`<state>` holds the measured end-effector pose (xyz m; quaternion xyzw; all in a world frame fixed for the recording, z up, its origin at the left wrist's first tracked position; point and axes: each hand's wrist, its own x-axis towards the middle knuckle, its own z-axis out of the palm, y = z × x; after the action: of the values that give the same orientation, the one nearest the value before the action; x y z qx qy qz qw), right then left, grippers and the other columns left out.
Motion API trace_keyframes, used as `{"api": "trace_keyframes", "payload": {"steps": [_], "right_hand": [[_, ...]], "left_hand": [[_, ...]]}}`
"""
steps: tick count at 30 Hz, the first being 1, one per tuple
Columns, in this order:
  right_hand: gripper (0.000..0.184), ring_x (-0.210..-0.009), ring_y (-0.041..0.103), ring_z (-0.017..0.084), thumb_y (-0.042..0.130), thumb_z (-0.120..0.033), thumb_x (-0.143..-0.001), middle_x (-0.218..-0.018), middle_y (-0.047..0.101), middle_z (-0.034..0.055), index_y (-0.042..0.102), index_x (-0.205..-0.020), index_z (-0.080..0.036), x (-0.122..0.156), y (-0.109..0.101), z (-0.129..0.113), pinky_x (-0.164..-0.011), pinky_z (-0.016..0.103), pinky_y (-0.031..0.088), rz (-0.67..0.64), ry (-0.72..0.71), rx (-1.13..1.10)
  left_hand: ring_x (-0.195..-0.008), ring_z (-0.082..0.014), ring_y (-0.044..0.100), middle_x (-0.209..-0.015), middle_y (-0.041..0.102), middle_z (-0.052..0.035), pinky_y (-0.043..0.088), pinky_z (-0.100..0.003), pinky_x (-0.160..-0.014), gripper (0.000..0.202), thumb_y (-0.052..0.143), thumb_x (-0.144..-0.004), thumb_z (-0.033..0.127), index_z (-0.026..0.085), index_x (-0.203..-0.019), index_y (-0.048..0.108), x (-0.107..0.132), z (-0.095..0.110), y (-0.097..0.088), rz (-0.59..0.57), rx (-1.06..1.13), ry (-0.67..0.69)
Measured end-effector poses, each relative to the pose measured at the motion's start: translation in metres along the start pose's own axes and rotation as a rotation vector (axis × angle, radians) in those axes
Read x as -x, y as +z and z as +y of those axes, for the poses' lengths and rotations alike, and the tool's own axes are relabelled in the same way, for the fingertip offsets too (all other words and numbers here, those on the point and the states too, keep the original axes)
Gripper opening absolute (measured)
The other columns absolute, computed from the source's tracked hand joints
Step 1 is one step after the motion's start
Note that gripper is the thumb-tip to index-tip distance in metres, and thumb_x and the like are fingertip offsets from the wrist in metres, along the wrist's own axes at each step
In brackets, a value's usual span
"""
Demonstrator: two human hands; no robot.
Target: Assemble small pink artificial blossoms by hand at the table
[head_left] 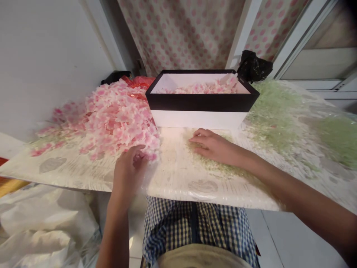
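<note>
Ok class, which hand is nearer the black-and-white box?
Right. The right hand rests on the table just in front of the box; the left hand is farther off, toward the person and leftward, its fingers at the pink petal pile.

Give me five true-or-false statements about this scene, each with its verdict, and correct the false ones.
1. The left hand touches the edge of the pink petal pile. True.
2. The right hand grips the rim of the black-and-white box. False: it lies flat on the table, in front of the box, over green flakes.
3. Pink petals lie inside the box. True.
4. The green flakes are all inside the box. False: they are scattered on the table, in front of and to the right of the box.
5. A black plastic bag sits behind the box's right corner. True.
</note>
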<state>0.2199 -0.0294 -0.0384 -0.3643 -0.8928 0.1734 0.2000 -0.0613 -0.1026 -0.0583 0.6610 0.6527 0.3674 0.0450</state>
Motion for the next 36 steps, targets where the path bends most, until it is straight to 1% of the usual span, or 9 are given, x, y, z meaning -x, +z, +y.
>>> {"api": "trace_keyframes", "payload": {"steps": [4,10,14,19,21,24,28,32,36], "right_hand": [[0.007,-0.092,0.058,0.022,0.052,-0.015,-0.087,-0.096,0.06,0.0084,0.058,-0.087,-0.019,-0.001,0.005,-0.003,-0.081,0.034,0.046,-0.051,0.064,-0.012],[0.012,-0.075,0.056,0.018,0.043,-0.012,-0.089,-0.082,0.06,0.0051,0.044,-0.08,-0.021,0.001,0.001,-0.007,-0.066,0.03,0.04,-0.062,0.097,0.001],[0.008,-0.063,0.055,0.017,0.041,-0.021,-0.094,-0.073,0.061,0.0022,0.048,-0.089,-0.021,0.002,-0.005,-0.007,-0.058,0.028,0.038,-0.029,0.152,0.0],[0.019,-0.077,0.063,0.02,0.044,-0.026,-0.095,-0.084,0.069,0.0059,0.061,-0.089,-0.02,0.002,-0.006,-0.002,-0.07,0.031,0.044,0.075,0.097,0.038],[0.021,-0.082,0.066,0.021,0.046,-0.025,-0.094,-0.09,0.072,0.0066,0.065,-0.086,-0.02,0.002,-0.005,0.001,-0.075,0.032,0.046,0.098,0.064,0.007],[0.022,-0.087,0.067,0.022,0.046,-0.019,-0.091,-0.097,0.072,0.0078,0.067,-0.095,-0.02,0.002,-0.004,0.005,-0.078,0.033,0.048,0.128,0.045,-0.04],[0.031,-0.074,0.066,0.019,0.046,-0.016,-0.088,-0.088,0.071,0.006,0.059,-0.116,-0.02,0.003,-0.006,0.004,-0.069,0.032,0.05,0.118,0.121,-0.14],[0.011,-0.062,0.062,0.015,0.055,-0.022,-0.085,-0.075,0.067,0.0009,0.061,-0.094,-0.021,0.003,-0.01,0.001,-0.059,0.029,0.049,0.161,0.145,-0.412],[0.006,-0.064,0.064,0.014,0.062,-0.025,-0.081,-0.074,0.066,0.0004,0.063,-0.083,-0.02,0.003,-0.012,-0.001,-0.069,0.032,0.052,0.181,0.122,-0.618]], "left_hand": [[-0.084,-0.0229,0.058,-0.097,0.064,-0.0075,0.047,-0.037,-0.075,0.041,0.061,-0.081,0.038,0.018,-0.116,0.061,0.001,-0.001,0.0,-0.001,-0.062,0.016],[-0.072,-0.018,0.057,-0.077,0.063,-0.0004,0.046,-0.031,-0.071,0.03,0.064,-0.078,0.032,0.022,-0.107,0.064,0.001,0.0,-0.001,-0.038,0.072,-0.023],[-0.065,-0.0132,0.055,-0.076,0.063,0.0015,0.045,-0.025,-0.063,0.029,0.065,-0.077,0.03,0.023,-0.106,0.065,0.005,0.001,-0.005,0.001,0.234,-0.082],[-0.073,-0.0127,0.059,-0.084,0.067,-0.0001,0.048,-0.024,-0.068,0.022,0.069,-0.079,0.033,0.023,-0.098,0.068,0.005,0.004,-0.005,0.13,0.379,-0.102],[-0.077,-0.0134,0.062,-0.085,0.068,-0.0008,0.051,-0.024,-0.072,0.022,0.07,-0.078,0.032,0.021,-0.098,0.068,0.001,0.01,-0.003,0.147,0.466,-0.096],[-0.069,-0.0127,0.063,-0.08,0.068,-0.0008,0.052,-0.023,-0.064,0.022,0.069,-0.079,0.029,0.02,-0.099,0.067,-0.005,0.026,0.001,0.118,0.531,-0.094],[-0.07,-0.0133,0.065,-0.084,0.069,-0.0015,0.055,-0.024,-0.063,0.022,0.068,-0.08,0.028,0.02,-0.101,0.065,-0.01,0.046,0.01,0.013,0.611,-0.047],[-0.086,-0.0167,0.067,-0.091,0.07,-0.0031,0.056,-0.026,-0.077,0.028,0.072,-0.078,0.029,0.02,-0.103,0.066,-0.01,0.063,0.023,-0.075,0.699,-0.072],[-0.078,-0.0156,0.066,-0.085,0.071,-0.0022,0.054,-0.026,-0.072,0.011,0.067,-0.081,0.029,0.02,-0.087,0.069,-0.007,0.079,0.038,-0.106,0.708,-0.067]]}}
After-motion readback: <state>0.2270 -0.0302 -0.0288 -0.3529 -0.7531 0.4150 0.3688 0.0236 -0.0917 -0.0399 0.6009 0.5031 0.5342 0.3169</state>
